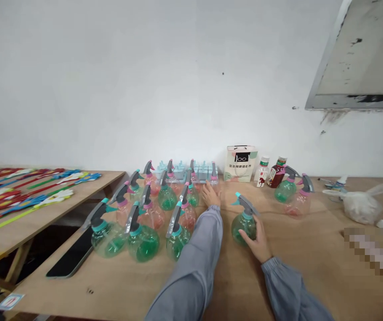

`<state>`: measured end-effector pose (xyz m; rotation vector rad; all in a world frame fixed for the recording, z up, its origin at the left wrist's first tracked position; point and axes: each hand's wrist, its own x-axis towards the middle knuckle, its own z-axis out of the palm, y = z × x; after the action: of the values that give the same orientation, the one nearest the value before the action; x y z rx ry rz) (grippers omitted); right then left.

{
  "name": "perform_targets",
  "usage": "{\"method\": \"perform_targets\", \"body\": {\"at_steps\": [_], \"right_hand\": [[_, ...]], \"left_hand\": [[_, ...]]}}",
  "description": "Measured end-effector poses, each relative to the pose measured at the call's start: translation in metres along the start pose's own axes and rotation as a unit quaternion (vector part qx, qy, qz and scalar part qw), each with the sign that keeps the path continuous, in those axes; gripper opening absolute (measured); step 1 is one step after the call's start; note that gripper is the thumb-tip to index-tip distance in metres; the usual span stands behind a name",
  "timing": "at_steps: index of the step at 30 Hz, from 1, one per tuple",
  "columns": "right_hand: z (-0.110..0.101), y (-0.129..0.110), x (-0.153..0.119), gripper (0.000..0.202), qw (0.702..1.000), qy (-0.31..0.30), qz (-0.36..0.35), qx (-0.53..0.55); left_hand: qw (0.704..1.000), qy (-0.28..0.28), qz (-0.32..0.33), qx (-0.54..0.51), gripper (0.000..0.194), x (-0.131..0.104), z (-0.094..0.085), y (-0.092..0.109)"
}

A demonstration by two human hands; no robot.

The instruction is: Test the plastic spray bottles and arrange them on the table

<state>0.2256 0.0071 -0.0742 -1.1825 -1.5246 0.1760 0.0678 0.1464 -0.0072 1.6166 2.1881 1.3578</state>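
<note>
My right hand (pixel 258 243) is closed round the lower right side of a round green spray bottle (pixel 241 225), which stands upright with a grey trigger head and turquoise collar. Farther back, my left hand (pixel 210 196) has its fingers round a pink spray bottle (pixel 214 182) at the back right of a group; the hand hides its lower part. Left of my left arm, several bottles stand in loose rows, among them a green one (pixel 144 245) and a pink one (pixel 152 216). Some overlap, and my left sleeve partly covers a front green bottle (pixel 175 245).
Behind the bottles is a light blue rack (pixel 198 171). A paper bag (pixel 240 167), two drink bottles (pixel 262 171), two more spray bottles (pixel 300 203) and a knotted plastic bag (pixel 361 207) are rightward. A phone (pixel 71 256) lies front left; colourful sticks (pixel 27 191) cover another table.
</note>
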Motion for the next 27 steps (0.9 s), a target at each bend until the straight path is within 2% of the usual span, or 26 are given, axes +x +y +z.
{"method": "perform_targets", "body": {"at_steps": [5,7,11,12,14,15,17,19,21,23,25,27], "right_hand": [[0.008,-0.001,-0.002,0.062,1.000,-0.009,-0.003,0.000],[0.010,-0.002,-0.003,0.062,1.000,-0.006,-0.001,0.001],[0.011,-0.003,-0.005,0.064,1.000,-0.010,0.013,0.021],[0.011,-0.003,-0.006,0.064,0.999,-0.014,0.017,0.030],[0.012,-0.003,-0.008,0.062,0.998,-0.017,0.026,0.047],[0.013,-0.002,-0.010,0.061,0.998,-0.016,0.026,0.051],[0.015,-0.003,-0.013,0.061,0.999,-0.014,0.020,0.044],[0.018,-0.006,-0.017,0.063,0.999,-0.020,0.001,0.028],[0.020,-0.011,-0.020,0.062,0.998,-0.041,-0.035,0.015],[0.022,-0.017,-0.024,0.059,0.996,-0.063,-0.067,0.004],[0.025,-0.022,-0.030,0.056,0.994,-0.067,-0.083,-0.009],[0.028,-0.024,-0.036,0.062,0.995,-0.037,-0.086,-0.018]], "left_hand": [[0.999,0.008,-0.009,-0.029,0.088,0.006,0.005,0.006],[0.994,0.016,-0.020,-0.103,0.083,-0.001,0.005,0.011],[0.964,0.012,-0.021,-0.264,0.038,-0.028,-0.004,0.018],[0.961,0.014,-0.019,-0.276,0.035,-0.037,-0.010,0.018],[0.952,0.026,0.015,-0.305,0.045,-0.055,-0.026,0.017],[0.944,0.029,0.053,-0.325,0.046,-0.065,-0.035,0.016],[0.911,-0.013,0.191,-0.366,0.045,-0.084,-0.054,0.014],[0.901,-0.069,0.256,-0.343,0.075,-0.100,-0.071,0.015],[0.913,-0.097,0.260,-0.299,0.101,-0.111,-0.084,0.017],[0.919,-0.104,0.265,-0.272,0.113,-0.118,-0.093,0.019],[0.914,-0.122,0.281,-0.266,0.118,-0.122,-0.097,0.018],[0.911,-0.139,0.271,-0.277,0.110,-0.123,-0.097,0.014]]}}
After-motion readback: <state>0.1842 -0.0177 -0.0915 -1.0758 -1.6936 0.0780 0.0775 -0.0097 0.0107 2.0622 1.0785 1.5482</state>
